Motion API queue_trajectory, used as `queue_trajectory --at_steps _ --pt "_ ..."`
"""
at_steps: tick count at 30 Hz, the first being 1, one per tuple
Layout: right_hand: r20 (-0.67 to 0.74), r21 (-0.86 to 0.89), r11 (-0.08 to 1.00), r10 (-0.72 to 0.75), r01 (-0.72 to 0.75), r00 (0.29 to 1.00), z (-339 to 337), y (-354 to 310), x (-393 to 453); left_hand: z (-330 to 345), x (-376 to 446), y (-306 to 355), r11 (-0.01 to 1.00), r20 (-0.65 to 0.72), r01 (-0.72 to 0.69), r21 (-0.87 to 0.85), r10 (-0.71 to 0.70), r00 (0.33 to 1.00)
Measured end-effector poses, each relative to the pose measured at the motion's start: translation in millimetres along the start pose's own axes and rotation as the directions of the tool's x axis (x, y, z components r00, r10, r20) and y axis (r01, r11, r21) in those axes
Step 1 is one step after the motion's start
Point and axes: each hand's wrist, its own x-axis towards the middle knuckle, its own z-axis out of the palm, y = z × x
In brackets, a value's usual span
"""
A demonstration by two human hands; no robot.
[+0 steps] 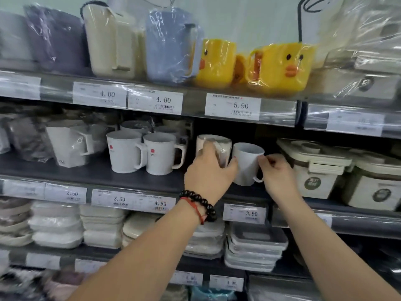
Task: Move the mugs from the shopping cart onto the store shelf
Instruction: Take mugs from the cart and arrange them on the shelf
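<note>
Mugs are going onto the middle shelf (pixel 93 173) of a store rack. Both hands are up at that shelf, each busy with a mug.

The left hand (pixel 209 170) has its fingers curled round a cream mug in clear wrap (pixel 213 146). Its grip is closed on that mug from the near side. A black bead bracelet (pixel 200 202) and a red string sit on that wrist. The right hand (pixel 276 170) pinches the handle of a plain white mug (pixel 247 162), so its grip is narrow and holding the handle. The white mug stands just to the right of the wrapped one, and the two look like they touch or nearly touch.

I think both mugs are being set down in the gap between the white mugs with red marks (pixel 144 153) on the left and the lidded boxes (pixel 319 168) on the right. That gap seems to be the free spot, so it makes sense to fill it. Holding the white mug by its handle lets the hand turn it so the handle points right, like the mugs beside it.

I cannot tell if the two mugs already rest on the shelf or are just above it. The shopping cart is not in view.

Yellow duck cups (pixel 280 66) sit on the shelf above. Price tags (pixel 232 106) run along the shelf edges.
</note>
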Motion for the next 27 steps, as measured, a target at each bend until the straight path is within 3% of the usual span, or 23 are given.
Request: queue_trajectory --at_steps 3,6,8,10,11,14,17,19,23,27 --pt "-0.002 -0.057 0.998 -0.038 0.038 0.999 -3 1 -2 -6 -13 -2 0.99 0.195 -0.019 -0.14 0.047 0.98" --pt "-0.027 -0.276 0.946 -0.186 0.171 0.982 -6 -3 -10 -28 -8 -6 0.969 0.16 -0.096 -0.227 0.134 0.978" --pt "-0.048 -0.38 0.897 -0.261 0.224 0.964 -7 -13 -14 -43 13 -8 0.973 0.092 -0.217 -0.075 0.224 0.97" --pt "-0.015 -0.453 0.857 -0.281 0.244 0.96 -4 -23 -13 -55 45 -4 0.946 0.206 -0.288 0.148 0.255 0.945" --pt "0.015 -0.474 0.846 -0.269 0.244 0.963 -2 -26 -11 -59 63 -2 0.927 0.313 -0.322 0.191 0.253 0.915" --pt "0.104 -0.468 0.855 -0.198 0.224 0.975 5 -29 -3 -48 113 -10 0.915 0.664 -0.365 0.172 0.166 0.729" --pt "0.164 -0.411 0.895 -0.111 0.17 0.98 11 -27 6 -27 142 -27 0.934 0.774 -0.288 0.212 0.02 0.633" --pt "0.167 -0.35 0.926 -0.085 0.139 0.982 13 -26 11 -22 146 -27 0.947 0.822 -0.289 0.14 0.051 0.567" --pt "0.15 -0.233 0.969 -0.046 0.081 0.988 14 -24 18 -23 141 -22 0.937 0.761 -0.345 0.061 0.18 0.623" --pt "0.133 -0.189 0.981 -0.025 0.05 0.991 17 -23 23 -21 144 -26 0.929 0.739 -0.351 0.116 0.155 0.656"
